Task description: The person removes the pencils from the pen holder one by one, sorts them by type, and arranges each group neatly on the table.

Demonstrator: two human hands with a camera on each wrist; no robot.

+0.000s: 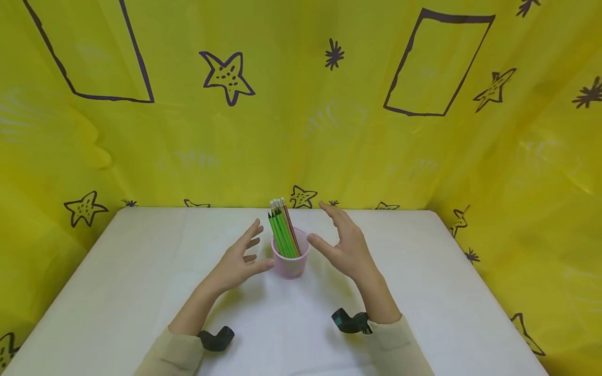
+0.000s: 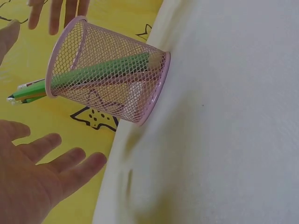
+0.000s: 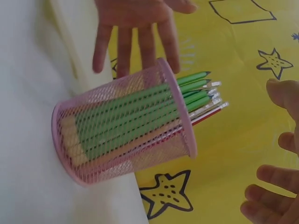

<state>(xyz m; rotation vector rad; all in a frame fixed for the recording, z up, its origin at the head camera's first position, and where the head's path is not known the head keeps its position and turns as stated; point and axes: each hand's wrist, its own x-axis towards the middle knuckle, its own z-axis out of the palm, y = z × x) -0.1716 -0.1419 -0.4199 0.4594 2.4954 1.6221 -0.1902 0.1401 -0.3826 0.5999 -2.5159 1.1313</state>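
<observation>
A pink mesh pencil cup (image 1: 289, 267) stands upright on the white table. Several green pencils (image 1: 282, 234) lean toward its left side, together with a few pencils that have white erasers (image 3: 215, 95) at the top. To the cup's left is my left hand (image 1: 239, 263), its fingers spread and holding nothing; the thumb tip comes close to the cup's rim. On the other side my right hand (image 1: 347, 245) hovers with fingers extended, apart from the cup. In the right wrist view the pencils' lower ends show through the mesh (image 3: 126, 126).
The white table (image 1: 141, 271) reaches back to a yellow cloth wall (image 1: 282, 130) with drawn stars and frames. More yellow cloth (image 1: 541, 209) hangs along the right side. Each wrist carries a dark camera mount (image 1: 350, 320).
</observation>
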